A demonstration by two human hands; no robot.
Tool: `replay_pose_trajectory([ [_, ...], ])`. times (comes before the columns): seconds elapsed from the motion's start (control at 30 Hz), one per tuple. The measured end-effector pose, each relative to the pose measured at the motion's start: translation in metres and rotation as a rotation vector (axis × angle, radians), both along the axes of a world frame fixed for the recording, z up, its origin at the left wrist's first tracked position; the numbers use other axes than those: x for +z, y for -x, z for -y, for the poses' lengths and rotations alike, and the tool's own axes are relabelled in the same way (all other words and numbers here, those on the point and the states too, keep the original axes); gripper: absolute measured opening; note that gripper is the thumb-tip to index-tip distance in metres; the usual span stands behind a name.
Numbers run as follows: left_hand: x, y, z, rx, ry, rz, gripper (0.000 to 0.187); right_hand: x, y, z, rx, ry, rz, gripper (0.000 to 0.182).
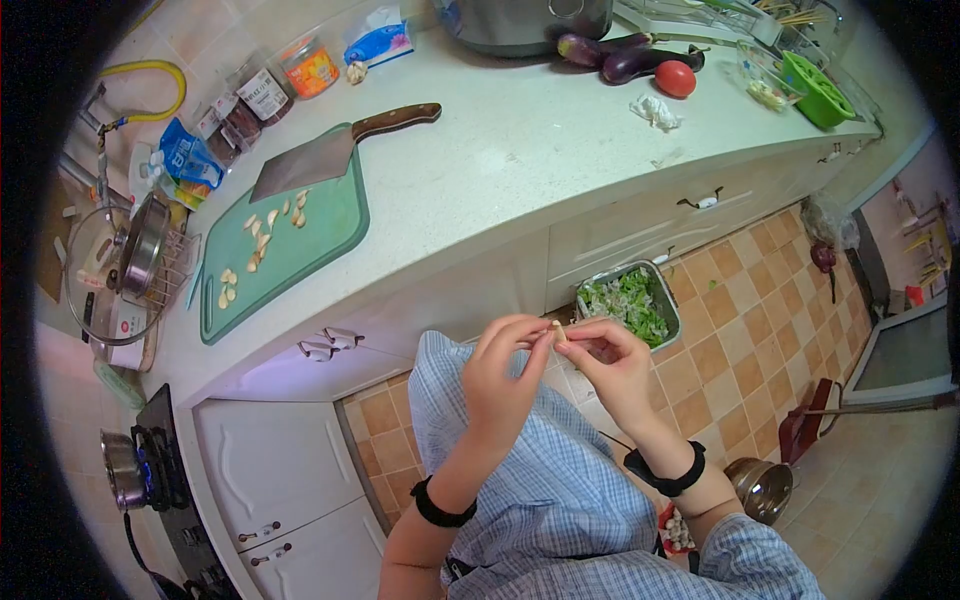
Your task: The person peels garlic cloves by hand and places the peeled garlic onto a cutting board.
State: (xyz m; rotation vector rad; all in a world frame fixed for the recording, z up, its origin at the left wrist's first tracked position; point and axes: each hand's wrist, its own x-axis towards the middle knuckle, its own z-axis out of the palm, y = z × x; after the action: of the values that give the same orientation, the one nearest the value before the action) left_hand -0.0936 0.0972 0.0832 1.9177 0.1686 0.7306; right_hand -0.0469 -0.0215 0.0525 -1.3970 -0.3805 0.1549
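Observation:
Both of my hands meet in front of my body, below the counter's edge. Between their fingertips is a small pale garlic clove (557,333). My left hand (505,372) pinches it from one side, and my right hand (612,362) grips it from the other with thumb and fingers. Several peeled garlic cloves (260,243) lie scattered on the green cutting board (318,255). Across the board's far end rests a cleaver (310,165), its wooden handle over the counter.
Eggplants (640,62), a tomato (675,79) and a green basket (818,92) stand along the back right. A metal bin of leafy scraps (630,305) is on the tiled floor. At left, a pot (122,470) sits over a lit blue flame.

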Motion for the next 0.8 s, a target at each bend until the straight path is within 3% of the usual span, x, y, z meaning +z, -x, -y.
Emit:
replay_pose_trajectory([
  [0.03,0.001,0.000,0.000,-0.013,0.107,-0.023,0.011,0.001,0.000,0.000,0.000,0.001,-0.001,0.015],
  [0.1,-0.004,-0.001,-0.002,-0.035,0.167,-0.045,0.011,0.004,-0.003,0.000,-0.074,0.156,0.312,0.014],
  [0.3,-0.011,0.001,-0.003,-0.085,0.341,-0.092,0.014,0.012,-0.001,0.002,-0.106,0.250,0.448,0.020],
  [0.53,-0.010,0.000,-0.001,-0.095,0.330,-0.056,0.014,0.015,0.003,0.003,-0.075,0.267,0.433,0.027],
  [0.8,-0.002,-0.001,-0.002,-0.111,0.325,-0.143,0.012,0.011,0.002,0.004,-0.028,0.168,0.209,0.027],
])
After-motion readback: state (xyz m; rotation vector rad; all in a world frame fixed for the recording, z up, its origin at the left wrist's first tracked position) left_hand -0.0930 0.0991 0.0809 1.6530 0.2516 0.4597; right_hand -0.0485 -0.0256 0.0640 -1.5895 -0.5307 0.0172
